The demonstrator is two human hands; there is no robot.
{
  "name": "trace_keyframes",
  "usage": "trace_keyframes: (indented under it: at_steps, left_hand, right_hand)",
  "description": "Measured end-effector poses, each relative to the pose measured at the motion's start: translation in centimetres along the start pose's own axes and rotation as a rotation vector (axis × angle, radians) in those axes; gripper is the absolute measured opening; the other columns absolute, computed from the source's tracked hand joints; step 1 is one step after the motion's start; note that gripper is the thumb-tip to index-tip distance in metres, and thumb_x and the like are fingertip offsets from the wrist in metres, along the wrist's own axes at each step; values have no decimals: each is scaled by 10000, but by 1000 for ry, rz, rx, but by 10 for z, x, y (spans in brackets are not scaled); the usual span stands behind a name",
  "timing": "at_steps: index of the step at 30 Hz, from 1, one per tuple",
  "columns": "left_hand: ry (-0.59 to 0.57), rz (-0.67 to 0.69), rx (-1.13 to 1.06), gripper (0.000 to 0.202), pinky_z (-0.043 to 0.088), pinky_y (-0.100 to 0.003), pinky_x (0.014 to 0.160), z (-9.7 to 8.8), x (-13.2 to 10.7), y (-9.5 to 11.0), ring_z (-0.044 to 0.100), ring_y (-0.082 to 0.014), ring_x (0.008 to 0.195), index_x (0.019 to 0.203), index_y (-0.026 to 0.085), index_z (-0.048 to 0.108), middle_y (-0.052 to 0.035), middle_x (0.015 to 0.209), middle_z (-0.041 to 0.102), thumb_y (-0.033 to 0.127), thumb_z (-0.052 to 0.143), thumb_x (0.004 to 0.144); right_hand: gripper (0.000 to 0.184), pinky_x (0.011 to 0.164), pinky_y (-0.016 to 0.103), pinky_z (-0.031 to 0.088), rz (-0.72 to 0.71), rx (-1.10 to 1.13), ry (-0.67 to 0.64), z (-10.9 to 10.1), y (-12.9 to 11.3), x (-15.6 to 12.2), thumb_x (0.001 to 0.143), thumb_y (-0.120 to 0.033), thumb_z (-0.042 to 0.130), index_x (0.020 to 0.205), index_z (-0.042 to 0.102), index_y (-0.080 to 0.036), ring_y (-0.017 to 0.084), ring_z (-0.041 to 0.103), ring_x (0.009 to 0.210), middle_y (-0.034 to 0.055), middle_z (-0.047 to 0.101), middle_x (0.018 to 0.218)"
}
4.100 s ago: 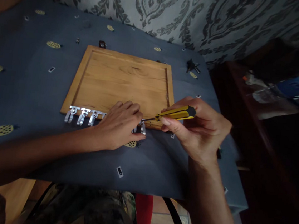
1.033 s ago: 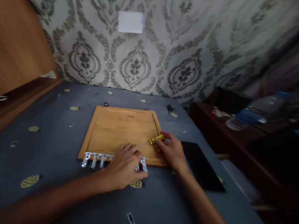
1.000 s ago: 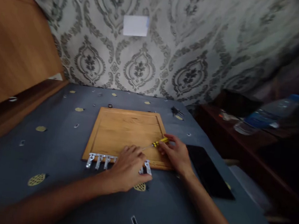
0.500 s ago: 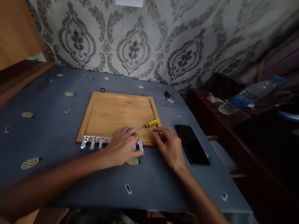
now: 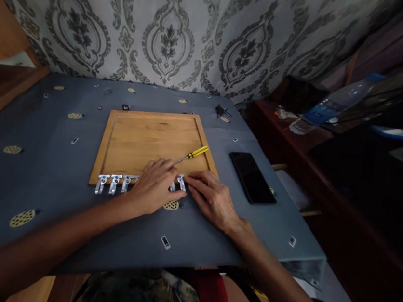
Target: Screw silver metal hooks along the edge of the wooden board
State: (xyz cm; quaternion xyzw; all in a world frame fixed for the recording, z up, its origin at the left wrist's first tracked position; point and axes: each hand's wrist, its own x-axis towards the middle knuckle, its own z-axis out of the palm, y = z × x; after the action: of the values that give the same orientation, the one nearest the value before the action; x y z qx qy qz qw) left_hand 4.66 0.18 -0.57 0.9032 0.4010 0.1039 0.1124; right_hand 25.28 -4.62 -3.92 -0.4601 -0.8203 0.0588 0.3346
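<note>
A wooden board with a raised frame lies flat on the cloth-covered table. Along its near edge runs a silver metal hook rail with several hooks pointing towards me. My left hand rests flat across the middle of the rail, fingers stretched onto the board and thumb pointing right; it hides the hooks beneath. At the rail's right end are the fingertips of my right hand, pressed together; whatever they pinch, if anything, is too small to make out. A yellow-handled screwdriver lies on the board, its tip close to my left fingers.
Right of the board lies a black smartphone. Keys and a small dark object are behind the board. A plastic bottle leans on a dark red cabinet to the right. The patterned wall closes off the back.
My right hand has moved from the board's right frame to the right end of the hook rail, its fingers now together. My left hand stays on the rail. The camera view has tilted down slightly.
</note>
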Motion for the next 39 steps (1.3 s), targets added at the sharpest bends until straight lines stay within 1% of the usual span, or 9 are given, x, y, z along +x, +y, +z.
trace_keyframes:
  at_steps: [5,9,14,17,20,22,29,33,39]
  left_hand:
    - [-15,-12,21,343,496,-432,955,2,1,1,624,-296,1096,1079,143,729,-101,1085,679,449,724,923]
    - [10,11,22,364,491,-431,949,4,1,-1,619,-295,1087,1076,139,726,-101,1084,680,471,715,927]
    - [-36,4,19,382,484,-439,956,1,1,0,612,-309,1113,1078,127,722,-111,1095,672,475,725,921]
    - [-34,6,12,372,481,-440,954,1,1,0,610,-306,1106,1072,129,715,-111,1090,671,471,725,923]
    - [0,21,5,348,478,-437,943,3,0,-1,607,-301,1090,1052,137,710,-104,1072,669,463,719,928]
    - [15,32,4,341,473,-433,937,4,0,-2,603,-299,1084,1041,138,708,-101,1059,664,460,715,929]
    - [19,39,15,332,471,-420,926,3,0,-1,599,-295,1083,1039,141,702,-98,1061,662,454,713,929]
    - [-2,34,12,331,465,-430,940,1,0,0,591,-303,1102,1035,135,700,-108,1077,658,449,711,931]
    - [-42,13,25,326,461,-452,979,-2,-1,4,577,-317,1168,1081,131,695,-128,1150,661,431,682,954]
  right_hand:
    - [197,844,384,627,-22,97,12,0,-4,-1,1012,-250,589,1131,743,-220,209,725,968,95,746,1037]
    - [162,816,367,632,8,140,17,1,-6,2,1016,-238,594,1055,749,-209,196,734,944,88,755,1012]
    - [156,826,376,628,0,141,15,1,-6,5,1017,-212,587,995,741,-208,201,750,928,83,791,1005]
    - [152,835,368,627,0,120,18,1,-6,5,1015,-197,589,1051,736,-214,200,756,936,80,797,1012]
    - [200,850,372,624,2,76,22,2,-4,3,1011,-181,585,1145,731,-209,207,749,954,96,783,1040]
    - [227,853,383,623,-2,39,19,4,-3,1,1012,-179,574,1170,733,-208,216,741,966,109,771,1063]
    - [231,828,390,636,-52,-70,3,8,1,-3,1011,-189,572,1178,730,-204,228,729,974,119,746,1071]
    - [229,817,397,644,-84,-112,-5,8,1,-3,1006,-178,572,1177,724,-196,234,728,968,126,744,1074]
    - [251,818,410,649,-95,-139,-9,8,0,-3,1012,-177,551,1189,720,-235,237,732,962,115,747,1081]
